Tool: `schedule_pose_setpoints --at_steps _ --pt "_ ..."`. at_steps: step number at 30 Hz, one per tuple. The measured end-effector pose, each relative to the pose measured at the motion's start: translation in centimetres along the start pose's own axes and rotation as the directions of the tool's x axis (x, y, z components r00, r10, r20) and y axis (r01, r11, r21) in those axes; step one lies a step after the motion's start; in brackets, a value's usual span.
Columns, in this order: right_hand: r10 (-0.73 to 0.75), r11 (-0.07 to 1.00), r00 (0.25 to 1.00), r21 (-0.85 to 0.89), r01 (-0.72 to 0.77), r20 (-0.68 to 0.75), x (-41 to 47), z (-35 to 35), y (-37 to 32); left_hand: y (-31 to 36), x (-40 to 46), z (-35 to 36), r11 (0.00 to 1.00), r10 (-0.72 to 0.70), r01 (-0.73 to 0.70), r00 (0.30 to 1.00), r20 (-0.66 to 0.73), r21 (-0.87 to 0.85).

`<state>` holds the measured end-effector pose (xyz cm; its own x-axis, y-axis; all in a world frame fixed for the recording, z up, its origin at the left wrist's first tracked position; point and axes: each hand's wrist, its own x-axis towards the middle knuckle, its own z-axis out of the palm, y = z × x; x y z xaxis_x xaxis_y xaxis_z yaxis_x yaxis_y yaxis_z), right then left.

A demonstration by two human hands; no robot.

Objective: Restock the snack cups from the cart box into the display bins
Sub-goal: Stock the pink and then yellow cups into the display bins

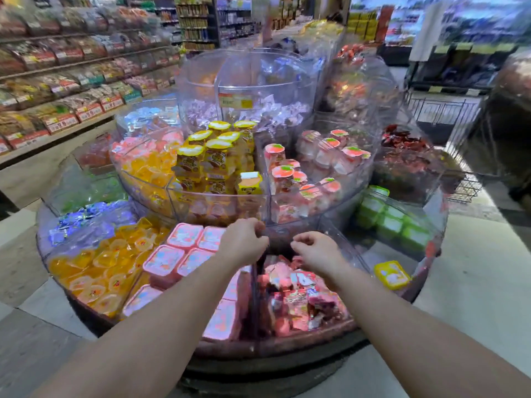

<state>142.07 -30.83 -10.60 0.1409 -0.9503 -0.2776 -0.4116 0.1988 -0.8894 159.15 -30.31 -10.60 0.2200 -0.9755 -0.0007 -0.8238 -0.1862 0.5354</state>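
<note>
Hovering with your left hand point(244, 239) and right hand point(313, 249) loosely curled, holding nothing; pink snack cups point(184, 254) beside your left look light, crushable—take them by their rims.

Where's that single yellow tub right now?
In the head view, the yellow tub sits alone in the lower-tier bin on the right, below the green tubs.

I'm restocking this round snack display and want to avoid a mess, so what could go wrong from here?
1. The yellow cups are piled above the clear bin wall, and both hands hover just below; a bump could tip some out.
2. The left hand and right hand sit at the clear divider between the pink tubs and red packets; new stock could land in the wrong section.
</note>
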Motion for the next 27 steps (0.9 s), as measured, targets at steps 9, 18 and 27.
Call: schedule_pose_setpoints --at_steps 9,18,27 --pt "-0.132 0.777 0.963 -0.628 -0.048 -0.236 -0.6 -27.8 9.4 26.7 0.2 15.4 0.888 0.403 -0.424 0.904 0.144 0.177" --pt "-0.117 0.729 0.927 -0.665 -0.164 -0.357 1.3 -43.9 14.5 42.7 4.1 25.4 0.766 0.551 -0.6 0.798 0.246 0.231" --pt "-0.071 0.743 0.907 -0.629 -0.229 -0.414 14.6 -56.4 15.6 53.3 17.8 32.4 0.806 0.547 -0.582 0.803 0.238 0.109"
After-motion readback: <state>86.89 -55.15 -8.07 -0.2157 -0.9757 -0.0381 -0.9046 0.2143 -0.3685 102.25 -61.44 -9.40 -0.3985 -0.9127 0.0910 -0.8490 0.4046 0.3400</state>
